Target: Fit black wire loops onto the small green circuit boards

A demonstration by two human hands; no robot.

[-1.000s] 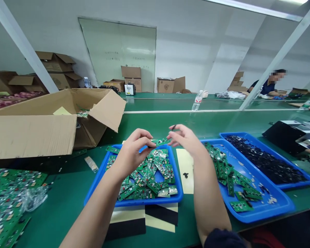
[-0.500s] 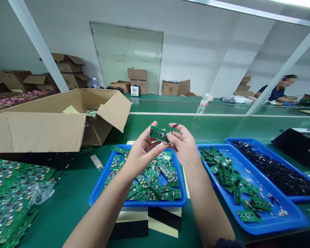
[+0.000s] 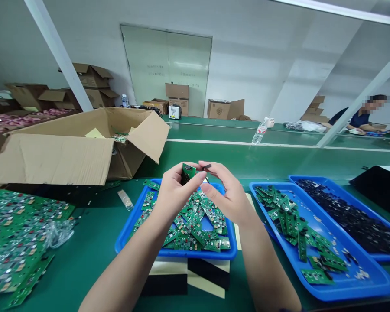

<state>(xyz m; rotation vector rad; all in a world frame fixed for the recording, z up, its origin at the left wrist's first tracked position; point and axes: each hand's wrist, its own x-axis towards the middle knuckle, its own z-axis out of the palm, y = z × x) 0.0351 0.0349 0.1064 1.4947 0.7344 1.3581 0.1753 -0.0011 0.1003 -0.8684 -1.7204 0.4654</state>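
My left hand (image 3: 172, 190) is closed round a small green circuit board (image 3: 187, 172), held up above the blue tray (image 3: 130, 225) that is full of several such boards. My right hand (image 3: 225, 190) meets it from the right, pinching a small black part (image 3: 207, 166) between thumb and forefinger right beside the board's top edge. Both hands hover over the far end of that tray.
A second blue tray (image 3: 344, 286) with green boards lies to the right, a third (image 3: 370, 208) holds black parts. An open cardboard box (image 3: 58, 156) stands at left, board panels (image 3: 16, 234) in front of it. A person sits at the far right (image 3: 360, 117). A water bottle (image 3: 259, 131) stands behind.
My left hand lifted a board out of the tray, then turned it on edge and closed round it. My right hand brought the black part up against the board.
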